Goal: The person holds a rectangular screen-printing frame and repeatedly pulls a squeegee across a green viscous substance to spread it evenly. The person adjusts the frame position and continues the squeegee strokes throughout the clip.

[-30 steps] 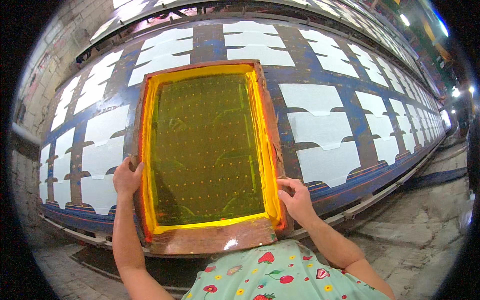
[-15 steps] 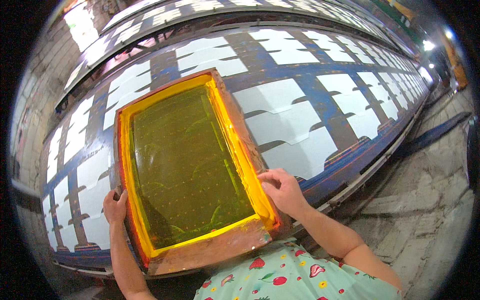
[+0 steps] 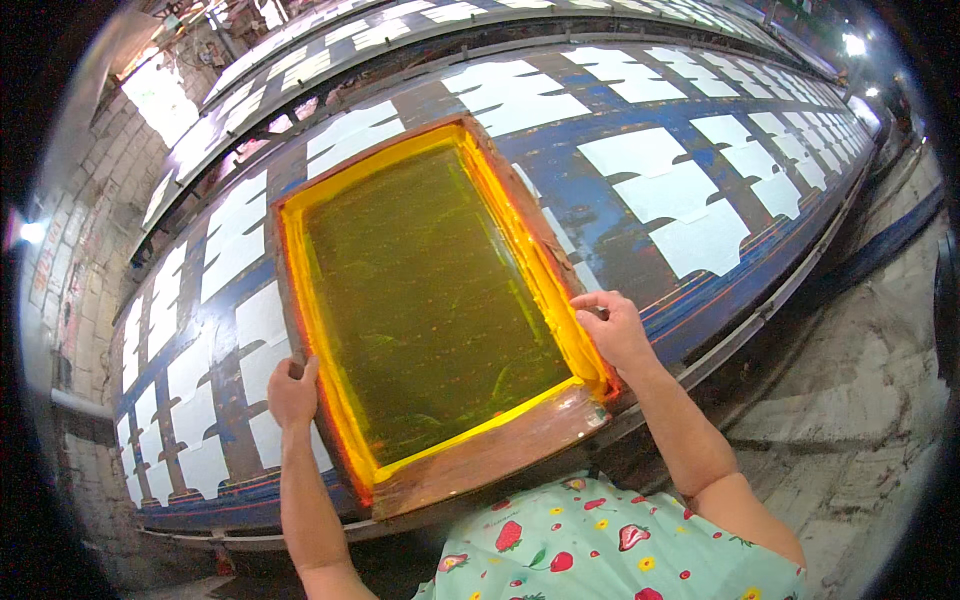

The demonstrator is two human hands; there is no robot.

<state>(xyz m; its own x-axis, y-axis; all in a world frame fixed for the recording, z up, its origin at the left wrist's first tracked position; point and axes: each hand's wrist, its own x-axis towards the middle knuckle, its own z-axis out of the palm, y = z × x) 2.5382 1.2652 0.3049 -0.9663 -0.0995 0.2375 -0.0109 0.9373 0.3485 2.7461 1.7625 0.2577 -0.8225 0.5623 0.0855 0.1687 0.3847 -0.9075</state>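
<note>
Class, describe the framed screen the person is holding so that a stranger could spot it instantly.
Find the long blue table lined with white fabric pieces. On its near edge lies a wooden printing frame, gripped at both sides. It alone has a yellow-bordered, olive-green mesh.

long blue print table [image 3: 640, 255] runs diagonally thru the room w/ rows of white fabric pieces [image 3: 655, 190] laid flat on it, and a 2nd table [image 3: 330, 45] lies parallel behind, also covered w/ white pieces. rough grey concrete floor [image 3: 850, 400] at right, pale brick wall [image 3: 80, 250] at left. bright daylight comes in at upper left [image 3: 160, 85]; small lamps [image 3: 852, 44] glow far right.
</note>
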